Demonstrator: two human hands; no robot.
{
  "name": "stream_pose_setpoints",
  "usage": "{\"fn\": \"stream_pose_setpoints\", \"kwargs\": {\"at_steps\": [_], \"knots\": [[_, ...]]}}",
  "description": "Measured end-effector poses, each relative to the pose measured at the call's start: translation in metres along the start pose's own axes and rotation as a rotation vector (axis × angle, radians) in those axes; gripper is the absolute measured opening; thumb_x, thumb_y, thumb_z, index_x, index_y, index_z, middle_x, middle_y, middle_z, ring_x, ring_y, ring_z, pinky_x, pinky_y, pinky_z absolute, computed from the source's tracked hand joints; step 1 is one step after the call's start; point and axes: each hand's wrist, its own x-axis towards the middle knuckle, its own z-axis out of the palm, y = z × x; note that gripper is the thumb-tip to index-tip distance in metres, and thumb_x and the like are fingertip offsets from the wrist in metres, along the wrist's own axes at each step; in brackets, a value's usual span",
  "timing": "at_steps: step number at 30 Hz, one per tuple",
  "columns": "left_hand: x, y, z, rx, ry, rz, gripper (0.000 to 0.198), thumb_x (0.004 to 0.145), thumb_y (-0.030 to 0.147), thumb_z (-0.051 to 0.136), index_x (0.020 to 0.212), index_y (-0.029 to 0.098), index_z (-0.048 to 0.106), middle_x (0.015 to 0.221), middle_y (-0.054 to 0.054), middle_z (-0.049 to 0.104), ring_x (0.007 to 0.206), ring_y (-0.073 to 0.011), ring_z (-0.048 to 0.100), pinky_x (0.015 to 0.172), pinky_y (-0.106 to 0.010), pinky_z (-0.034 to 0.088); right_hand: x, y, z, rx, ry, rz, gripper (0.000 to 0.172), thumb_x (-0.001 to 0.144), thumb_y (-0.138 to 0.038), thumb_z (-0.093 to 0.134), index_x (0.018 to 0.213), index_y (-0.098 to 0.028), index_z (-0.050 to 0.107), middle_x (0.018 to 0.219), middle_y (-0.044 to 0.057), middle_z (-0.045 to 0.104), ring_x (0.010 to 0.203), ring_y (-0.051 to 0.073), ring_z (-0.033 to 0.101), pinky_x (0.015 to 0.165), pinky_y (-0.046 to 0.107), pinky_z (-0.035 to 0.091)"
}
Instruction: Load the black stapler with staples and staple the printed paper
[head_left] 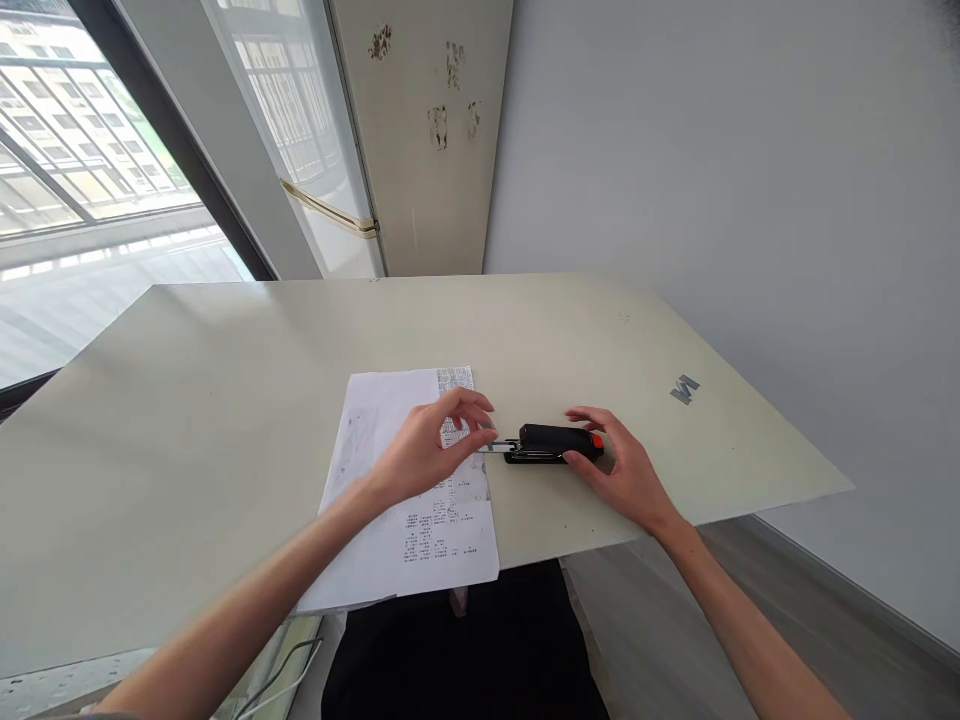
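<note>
A black stapler [555,440] with a red patch at its right end lies on the table, right of a stack of printed paper [375,425]. From its left end a narrow silver tray [498,446] sticks out. The thumb and fingertips of my left hand [439,440] are closed at the outer end of that tray, above the paper's right edge. My right hand [619,468] curves around the stapler's right end, thumb on the near side and fingers at the far side. What lies right between my left fingertips is too small to make out.
Several grey staple strips [684,389] lie toward the right on the pale table [225,430]. Its front edge is close to my lap. A wall [712,150] rises beyond the right side, with a cabinet [427,190] and window behind. Cables [281,675] hang below at left.
</note>
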Motion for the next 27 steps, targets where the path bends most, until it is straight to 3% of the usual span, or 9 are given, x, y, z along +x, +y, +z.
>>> {"fn": "stream_pose_setpoints", "kwargs": {"at_steps": [4, 8, 12, 16, 18, 21, 23, 27], "knots": [[-0.009, 0.017, 0.016, -0.375, 0.016, -0.169, 0.035, 0.097, 0.049, 0.072, 0.121, 0.025, 0.064, 0.101, -0.004, 0.077, 0.094, -0.02, 0.069, 0.086, -0.037, 0.054, -0.015, -0.03, 0.001, -0.115, 0.159, -0.245, 0.057, 0.097, -0.044, 0.073, 0.147, -0.033, 0.049, 0.147, 0.014, 0.056, 0.138, 0.034, 0.056, 0.111, 0.057, 0.051], [-0.013, 0.033, 0.036, -0.709, 0.024, -0.321, 0.04, 0.097, 0.053, 0.072, 0.124, 0.024, 0.065, 0.107, -0.006, 0.076, 0.097, -0.0186, 0.067, 0.091, -0.035, 0.051, -0.022, -0.061, 0.01, -0.19, 0.24, -0.469, 0.052, 0.095, -0.031, 0.078, 0.141, -0.032, 0.054, 0.142, 0.014, 0.057, 0.132, 0.033, 0.059, 0.103, 0.055, 0.057], [-0.014, 0.044, 0.052, -0.838, 0.044, -0.416, 0.043, 0.094, 0.054, 0.075, 0.122, 0.023, 0.067, 0.102, -0.004, 0.074, 0.091, -0.0163, 0.063, 0.09, -0.034, 0.048, -0.018, -0.07, 0.02, -0.194, 0.344, -0.512, 0.037, 0.096, -0.02, 0.075, 0.129, -0.03, 0.062, 0.137, 0.013, 0.059, 0.128, 0.031, 0.061, 0.1, 0.053, 0.059], [-0.017, 0.049, 0.055, -0.79, -0.011, -0.384, 0.042, 0.094, 0.055, 0.074, 0.12, 0.023, 0.067, 0.104, -0.005, 0.073, 0.099, -0.0187, 0.064, 0.092, -0.035, 0.049, -0.018, -0.075, 0.019, -0.183, 0.399, -0.525, 0.03, 0.097, -0.009, 0.068, 0.12, -0.029, 0.066, 0.131, 0.011, 0.064, 0.123, 0.028, 0.065, 0.097, 0.049, 0.06], [-0.021, 0.045, 0.052, -0.682, -0.028, -0.339, 0.041, 0.098, 0.057, 0.067, 0.124, 0.025, 0.066, 0.114, -0.006, 0.073, 0.106, -0.0202, 0.065, 0.095, -0.036, 0.05, -0.018, -0.075, 0.012, -0.135, 0.412, -0.473, 0.025, 0.099, -0.011, 0.066, 0.116, -0.028, 0.067, 0.129, 0.01, 0.066, 0.122, 0.027, 0.067, 0.098, 0.048, 0.059], [-0.026, 0.031, 0.042, -0.44, -0.021, -0.276, 0.038, 0.103, 0.058, 0.059, 0.124, 0.027, 0.066, 0.122, -0.006, 0.071, 0.111, -0.0219, 0.066, 0.095, -0.037, 0.053, -0.016, -0.056, -0.008, -0.029, 0.464, -0.26, 0.011, 0.102, -0.022, 0.064, 0.11, -0.027, 0.069, 0.12, 0.008, 0.073, 0.114, 0.025, 0.071, 0.102, 0.048, 0.057], [-0.029, 0.017, 0.03, -0.283, -0.008, -0.247, 0.036, 0.103, 0.058, 0.057, 0.118, 0.027, 0.068, 0.119, -0.006, 0.071, 0.108, -0.0227, 0.067, 0.088, -0.036, 0.055, -0.012, -0.024, -0.026, 0.023, 0.488, -0.05, 0.013, 0.102, -0.034, 0.065, 0.108, -0.025, 0.071, 0.117, 0.008, 0.076, 0.107, 0.025, 0.073, 0.101, 0.047, 0.057], [-0.036, -0.009, 0.001, -0.018, 0.001, -0.149, 0.033, 0.104, 0.054, 0.056, 0.111, 0.026, 0.07, 0.115, -0.006, 0.072, 0.103, -0.0236, 0.067, 0.086, -0.039, 0.056, -0.004, 0.065, -0.059, 0.113, 0.543, 0.351, 0.036, 0.091, -0.055, 0.071, 0.102, -0.021, 0.072, 0.108, 0.011, 0.079, 0.099, 0.026, 0.076, 0.093, 0.044, 0.06]]}}
